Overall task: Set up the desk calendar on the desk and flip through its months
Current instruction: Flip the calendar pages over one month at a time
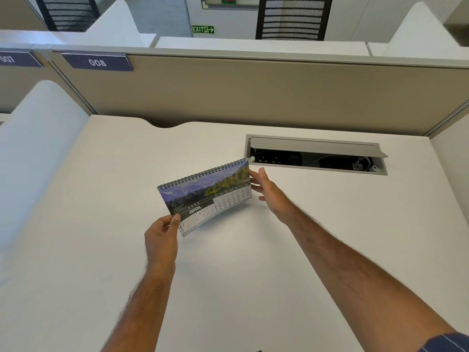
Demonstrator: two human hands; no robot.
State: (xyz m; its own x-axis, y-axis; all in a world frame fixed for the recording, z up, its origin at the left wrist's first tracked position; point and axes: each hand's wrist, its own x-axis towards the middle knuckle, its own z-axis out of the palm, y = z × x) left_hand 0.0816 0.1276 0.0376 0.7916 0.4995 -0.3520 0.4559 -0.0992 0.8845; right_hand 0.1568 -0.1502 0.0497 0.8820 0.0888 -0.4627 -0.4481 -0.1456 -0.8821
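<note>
One calendar [205,194] is in play, a spiral-bound one showing APRIL under a mountain-and-forest photo, held tilted just above the middle of the tabletop [279,262], its lower edge seemingly not yet resting there. The left hand [161,237] pinches the near bottom corner, thumb on the page face. The right hand [269,193] is spread, fingers loose, at the far right edge; whether it touches the card I cannot tell. To do this step well, I judge the right hand should steady that edge while the base is spread into a tent and set down flat, spiral uppermost, before any page is turned; a corner pinch alone may let the pages sag. A cable box [317,154] with its flap raised sits just behind. On the partition [253,92], a plate [97,62] reads 008, its neighbour partly 007; a green EXIT sign [203,29] shows beyond.
</note>
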